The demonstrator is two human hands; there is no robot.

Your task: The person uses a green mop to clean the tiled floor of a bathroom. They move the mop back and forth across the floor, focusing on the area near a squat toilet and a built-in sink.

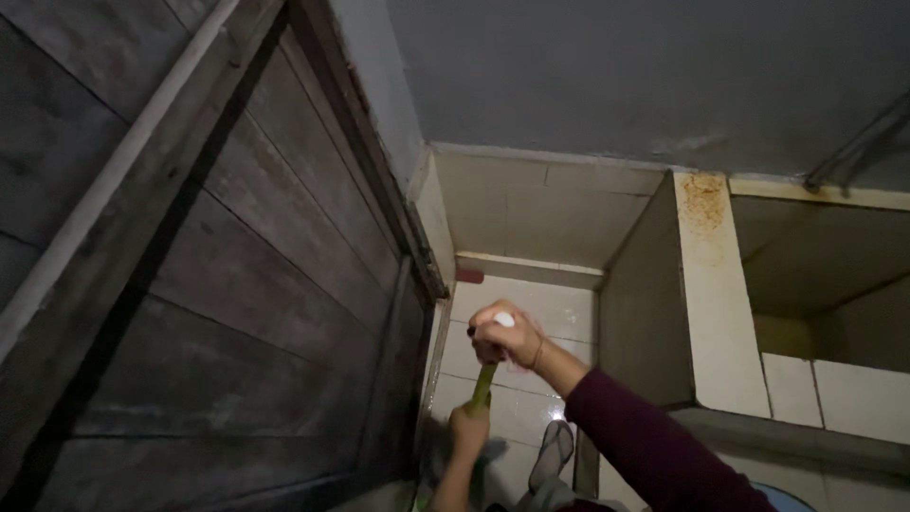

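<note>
My right hand [504,339] grips the white top end of a green stick-like handle [482,385] that runs down toward the floor. My left hand [468,429] holds the same handle lower down, near the wet white floor tiles [545,313]. What sits at the handle's lower end is hidden below the frame edge. My right arm wears a dark purple sleeve [654,446]. My foot in a grey sandal [553,453] stands on the tiles just right of the handle.
A dark wooden plank door [237,313] fills the left side, close to the hands. A tiled basin wall [716,284] with a stained rim rises on the right. A grey wall [616,76] stands behind. A blue rim [782,495] shows at the bottom right.
</note>
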